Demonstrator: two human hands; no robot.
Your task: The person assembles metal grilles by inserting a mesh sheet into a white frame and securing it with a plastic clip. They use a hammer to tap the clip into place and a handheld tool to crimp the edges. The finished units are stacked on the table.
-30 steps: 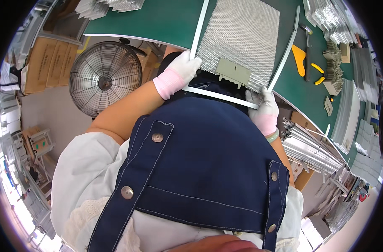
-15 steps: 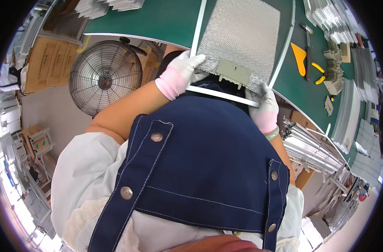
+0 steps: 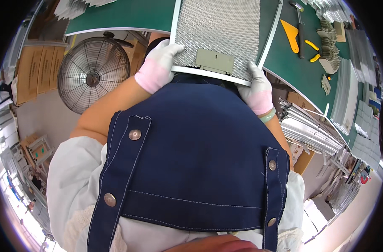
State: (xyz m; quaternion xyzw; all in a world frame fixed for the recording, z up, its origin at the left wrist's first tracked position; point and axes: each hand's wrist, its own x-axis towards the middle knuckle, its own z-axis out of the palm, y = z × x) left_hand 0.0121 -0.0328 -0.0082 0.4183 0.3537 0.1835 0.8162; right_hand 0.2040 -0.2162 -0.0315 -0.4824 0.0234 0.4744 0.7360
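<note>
A silver metal mesh panel (image 3: 219, 29) lies inside a thin white-silver frame (image 3: 212, 74). On the mesh's near edge sits a grey-green plastic latch plate (image 3: 214, 61), its lower edge at the frame's near bar. My left hand (image 3: 160, 63), in a white glove with a pink cuff, is closed round the frame's near left corner, thumb on top. At the near right corner my right hand (image 3: 258, 89), gloved alike, grips the frame with its thumb along the side. The undersides of both hands are hidden.
Right on the green table (image 3: 271, 54) lie a hammer (image 3: 301, 33), an orange triangular scraper (image 3: 289, 35), yellow-handled pliers (image 3: 312, 50) and a row of grey-green plates (image 3: 328, 46). Stacked mesh sheets and metal strips lie beyond. A floor fan (image 3: 93, 79) stands at left, near cardboard boxes (image 3: 40, 69).
The frame's near bar has closed up to the mesh and plate, where a gap showed before. Both hands moved with the frame. The whole view has shifted slightly.
</note>
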